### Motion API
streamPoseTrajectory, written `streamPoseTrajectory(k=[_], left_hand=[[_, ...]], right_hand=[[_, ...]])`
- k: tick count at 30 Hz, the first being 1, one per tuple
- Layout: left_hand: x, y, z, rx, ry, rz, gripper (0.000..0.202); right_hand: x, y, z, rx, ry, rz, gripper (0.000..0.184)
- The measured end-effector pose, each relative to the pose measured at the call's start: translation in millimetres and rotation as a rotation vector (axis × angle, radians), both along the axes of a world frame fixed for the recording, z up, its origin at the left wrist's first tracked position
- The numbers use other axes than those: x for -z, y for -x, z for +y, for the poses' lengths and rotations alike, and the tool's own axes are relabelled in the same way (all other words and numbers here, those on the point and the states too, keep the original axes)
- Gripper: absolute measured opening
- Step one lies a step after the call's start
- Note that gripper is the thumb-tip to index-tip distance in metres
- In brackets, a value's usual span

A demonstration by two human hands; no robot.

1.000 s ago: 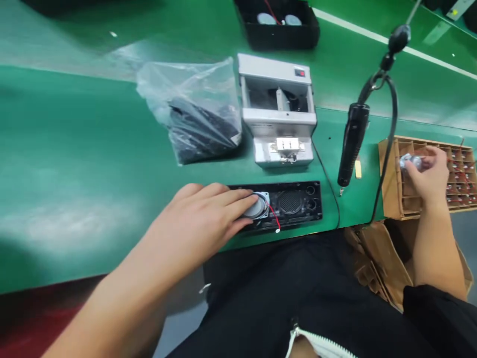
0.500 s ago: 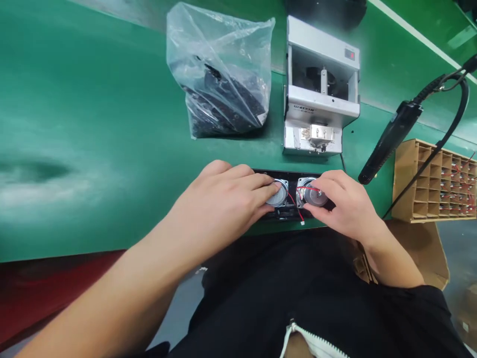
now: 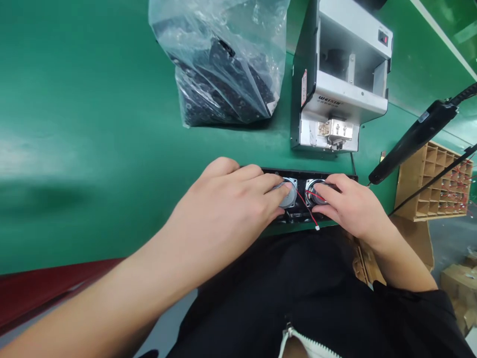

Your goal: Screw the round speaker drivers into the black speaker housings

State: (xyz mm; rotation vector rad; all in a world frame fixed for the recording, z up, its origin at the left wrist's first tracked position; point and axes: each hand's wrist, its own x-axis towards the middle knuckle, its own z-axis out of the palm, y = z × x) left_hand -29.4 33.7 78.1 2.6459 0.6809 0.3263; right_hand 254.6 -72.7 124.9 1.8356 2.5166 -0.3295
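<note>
A long black housing [image 3: 298, 217] lies on the green table near its front edge, with two round metal speakers seated in it. My left hand [image 3: 238, 196] is closed around the left speaker [image 3: 289, 198], covering part of it. Over the right speaker [image 3: 315, 191], my right hand [image 3: 348, 204] is closed with thumb and fingers at its rim. Between the speakers, a red and black wire [image 3: 307, 206] runs down to a small white connector [image 3: 317, 227] at the housing's front edge.
Behind the housing stand a clear plastic bag [image 3: 227, 79] of black parts and a silver WEIXIN machine [image 3: 346, 99]. A black handheld electric screwdriver [image 3: 413, 141] hangs at the right. Beyond it sits a divided cardboard box [image 3: 428, 184] holding wired parts.
The camera view has shifted, so the bag and machine look larger and higher. Both hands remain on the same speakers in the housing.
</note>
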Motion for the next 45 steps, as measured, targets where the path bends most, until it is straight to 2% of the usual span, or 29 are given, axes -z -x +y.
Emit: streamPoseTrajectory(k=[6, 15, 24, 29, 31, 34, 36, 37, 39, 43, 45], left_hand=[[3.4, -0.1, 0.0, 0.001, -0.037, -0.066, 0.025], [-6.6, -0.4, 0.9, -0.006, -0.045, -0.020, 0.020], [-2.3, -0.1, -3.5, -0.025, -0.088, -0.038, 0.023], [0.8, 1.2, -7.1, -0.028, -0.119, -0.077, 0.030], [1.0, 1.9, -7.6, -0.028, -0.081, -0.065, 0.028], [0.0, 2.4, -5.6, -0.015, -0.026, -0.038, 0.026], [-1.4, 2.4, -2.9, -0.007, -0.017, -0.024, 0.026], [-2.1, 2.3, -1.5, -0.006, -0.017, -0.017, 0.026], [-3.4, 1.9, 1.0, -0.007, -0.020, -0.014, 0.027], [-3.7, 0.6, 3.9, 0.018, -0.053, -0.013, 0.027], [-2.5, 0.1, 4.6, 0.032, -0.073, -0.002, 0.027]], right_hand=[[-9.2, -4.3, -0.8, -0.080, -0.037, 0.030, 0.032], [-3.9, -8.4, 4.9, -0.214, -0.175, 0.108, 0.033], [9.6, -14.4, 4.4, -0.190, -0.155, 0.153, 0.034], [1.9, -21.8, -6.3, -0.162, -0.173, 0.208, 0.040], [-0.3, -29.5, -10.6, -0.080, -0.337, 0.303, 0.038], [7.4, -47.2, -8.7, 0.281, -0.852, 0.459, 0.027], [17.4, -62.1, -1.0, 0.515, -1.081, 0.455, 0.040], [22.2, -69.8, 4.1, 0.585, -1.112, 0.443, 0.052], [29.4, -84.3, 14.9, 0.637, -1.035, 0.489, 0.072], [35.4, -102.2, 32.5, 0.702, -0.614, 0.894, 0.064], [36.0, -103.8, 38.0, 0.733, -0.500, 1.067, 0.068]])
